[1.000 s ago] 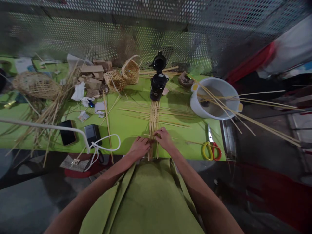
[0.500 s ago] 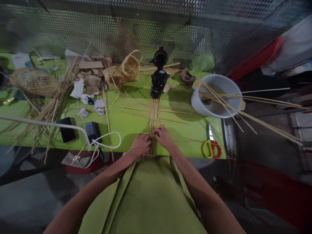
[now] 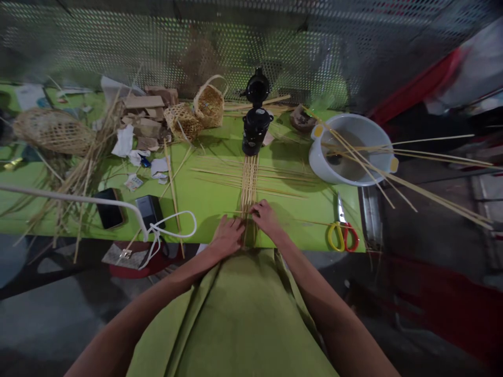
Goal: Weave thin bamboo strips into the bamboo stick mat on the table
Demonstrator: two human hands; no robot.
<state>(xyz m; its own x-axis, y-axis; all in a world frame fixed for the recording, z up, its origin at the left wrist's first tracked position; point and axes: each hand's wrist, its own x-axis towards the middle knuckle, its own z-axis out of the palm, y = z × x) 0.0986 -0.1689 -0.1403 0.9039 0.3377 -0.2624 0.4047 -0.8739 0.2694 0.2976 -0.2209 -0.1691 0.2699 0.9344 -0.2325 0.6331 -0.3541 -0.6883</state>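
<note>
A bundle of narrow bamboo strips (image 3: 248, 180) runs lengthwise toward my apron, its far end under a black flip-lid bottle (image 3: 255, 131). My left hand (image 3: 228, 234) lies over the left edge of the near ends, its fingers spread on the strips. Just to the right and a little farther up, my right hand (image 3: 266, 218) is closed in a pinch at a thin crosswise strip (image 3: 234, 211), which passes over the bundle. The fingertips of both hands are partly hidden. Beyond them, several loose strips (image 3: 281, 180) lie crosswise near the bottle.
Scissors (image 3: 341, 230) with yellow and red handles lie right. Behind them stands a white bucket (image 3: 322, 163) with long strips across it. Small woven baskets (image 3: 209, 107), wood blocks (image 3: 147, 112), a phone (image 3: 109, 209) and a white cord (image 3: 184, 213) occupy the left side.
The crosswise strip now shows more clearly left of my right hand. Both hands stay near the same spot, with the left fingers shifted slightly. The whole view has tilted a little.
</note>
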